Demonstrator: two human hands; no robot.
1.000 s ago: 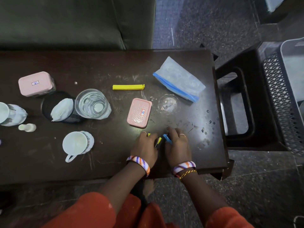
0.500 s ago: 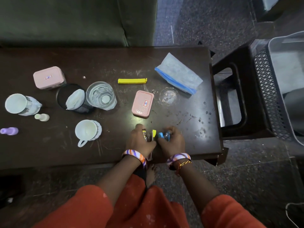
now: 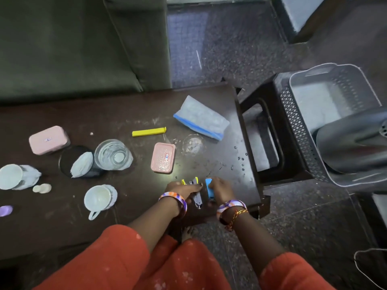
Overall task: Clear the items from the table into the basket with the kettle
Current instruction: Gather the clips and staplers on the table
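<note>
Near the front right edge of the dark table [image 3: 209, 97], my left hand [image 3: 180, 190] is closed around small yellow and grey clips [image 3: 195, 185]. Beside it, my right hand [image 3: 222, 190] grips a blue clip [image 3: 209, 190]. A grey perforated basket [image 3: 297, 122] stands to the right on a dark stool [image 3: 263, 132], with a metal kettle [image 3: 351, 145] inside it. Still on the table lie a yellow bag clip [image 3: 149, 131], a pink lid [image 3: 163, 157], a blue-edged zip bag [image 3: 201, 118], a glass [image 3: 113, 154], a pink box [image 3: 48, 140] and a white cup [image 3: 100, 198].
A black mesh holder [image 3: 65, 162] with a white item inside, another white cup [image 3: 11, 176], a small white bottle [image 3: 41, 188] and a purple bottle [image 3: 5, 210] sit at the table's left. A green sofa [image 3: 73, 42] lies behind the table. Water drops dot the right edge.
Both hands have gathered the small clips and drawn them slightly toward the table's front edge. The view has swung right, bringing the basket and kettle into sight.
</note>
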